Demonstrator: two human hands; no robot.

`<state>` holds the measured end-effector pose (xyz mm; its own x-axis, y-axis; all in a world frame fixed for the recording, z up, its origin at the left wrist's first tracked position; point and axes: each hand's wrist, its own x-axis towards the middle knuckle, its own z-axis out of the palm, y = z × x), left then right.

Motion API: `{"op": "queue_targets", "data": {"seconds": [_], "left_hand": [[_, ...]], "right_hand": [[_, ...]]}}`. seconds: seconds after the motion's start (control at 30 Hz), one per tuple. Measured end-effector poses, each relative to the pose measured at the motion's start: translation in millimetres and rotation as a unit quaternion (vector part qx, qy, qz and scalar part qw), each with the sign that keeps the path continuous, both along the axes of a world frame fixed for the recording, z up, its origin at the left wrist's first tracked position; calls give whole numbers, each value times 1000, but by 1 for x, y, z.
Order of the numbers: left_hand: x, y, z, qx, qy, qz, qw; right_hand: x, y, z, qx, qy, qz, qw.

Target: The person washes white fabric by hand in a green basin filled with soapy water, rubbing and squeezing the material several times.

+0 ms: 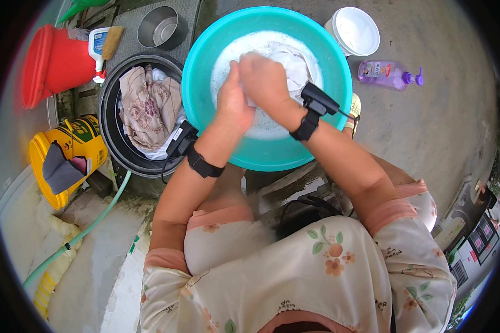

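Over a turquoise basin (266,160) of sudsy water, my two hands are pressed close together. A wet white cloth (293,68) lies partly in the foam, and a bit of it shows between and below my hands. My right hand (266,77) is curled on the cloth, its fingers blurred. Against it is my left hand (235,102), thumb up and gripping the cloth from the other side; its fingers are mostly hidden. White suds (250,41) cover the water around them.
Left of the basin stands a black tub (108,137) holding patterned fabric (150,106). Beyond are a metal pot (160,29), a red bucket (66,62), a brush (112,41) and a yellow bucket (83,137). On the right are a white bucket (354,31) and a purple pump bottle (385,75).
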<state>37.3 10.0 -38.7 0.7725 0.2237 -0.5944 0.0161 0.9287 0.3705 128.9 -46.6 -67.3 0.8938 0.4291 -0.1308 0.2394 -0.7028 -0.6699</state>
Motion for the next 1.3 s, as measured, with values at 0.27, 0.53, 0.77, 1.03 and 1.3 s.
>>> {"op": "queue_targets", "data": {"seconds": [0.27, 0.53, 0.77, 1.03, 1.3], "left_hand": [[-8, -4, 2, 23, 9, -17, 1000], [-7, -8, 5, 21, 36, -8, 999], [-12, -7, 2, 30, 42, -5, 999], [-22, 2, 0, -36, 21, 8, 999], [-12, 22, -5, 36, -16, -22, 999]], "right_hand": [[-12, -2, 6, 47, -8, 48, 998], [-12, -2, 0, 20, -25, 32, 999], [-11, -1, -6, 12, -23, 28, 999], [-29, 1, -21, 25, -87, 94, 991], [43, -33, 17, 323, 484, -149, 799]]}}
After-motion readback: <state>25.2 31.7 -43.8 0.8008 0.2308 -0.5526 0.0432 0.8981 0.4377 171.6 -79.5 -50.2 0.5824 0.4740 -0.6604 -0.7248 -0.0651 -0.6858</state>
